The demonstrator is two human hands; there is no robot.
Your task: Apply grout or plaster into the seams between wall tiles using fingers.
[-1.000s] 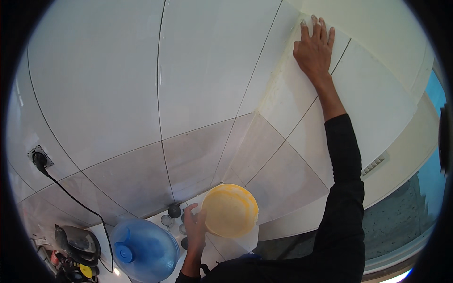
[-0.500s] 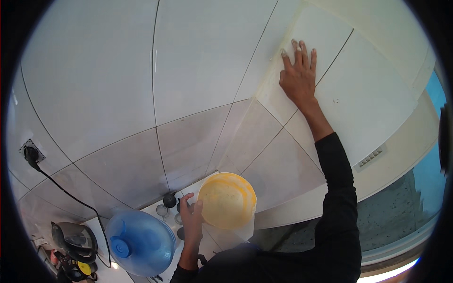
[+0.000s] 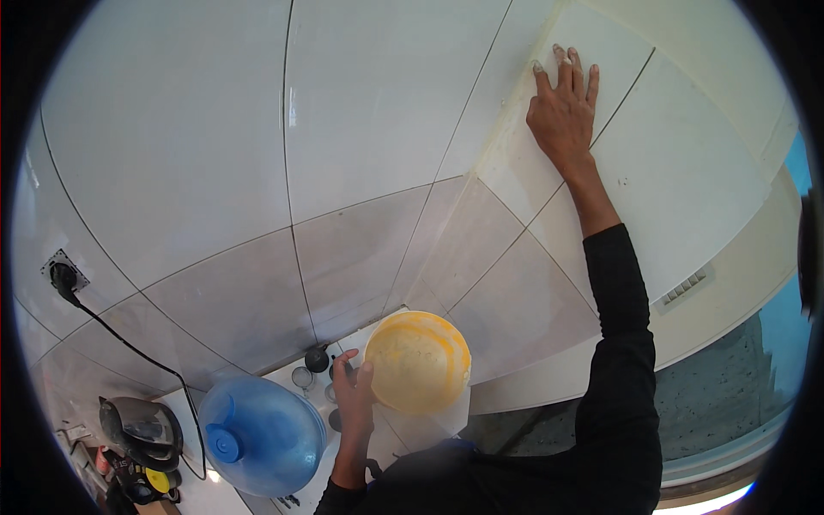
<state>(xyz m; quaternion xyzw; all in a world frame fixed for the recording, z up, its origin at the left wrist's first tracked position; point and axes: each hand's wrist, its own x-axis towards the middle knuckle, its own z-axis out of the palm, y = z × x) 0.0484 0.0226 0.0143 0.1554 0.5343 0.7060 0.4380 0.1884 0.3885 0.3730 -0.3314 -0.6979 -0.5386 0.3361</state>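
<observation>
My right hand (image 3: 563,118) is spread flat on a white wall tile (image 3: 601,39), close to the inside corner of the wall. Its fingertips carry whitish smears. A pale-yellow line of filler (image 3: 515,107) runs down that corner, just left of my index finger. Low down, my left hand (image 3: 353,395) has its thumb and index finger apart, with the thumb at the left rim of a round yellow tub (image 3: 418,362). Pale and orange-yellow streaks mark the tub's inside. Some of the left fingers are hidden, and I cannot tell whether they bear on the tub.
Left of my left hand, a large blue water bottle (image 3: 262,438) lies on the white counter (image 3: 390,433). Small dark and clear jars (image 3: 316,358) stand against the wall. Farther left are an electric kettle (image 3: 142,429) and a black cord (image 3: 129,343) from a wall socket (image 3: 64,273).
My right hand has slid upward along the corner, fingers still spread. My left hand and the yellow tub keep their places beside each other. The view has shifted slightly.
</observation>
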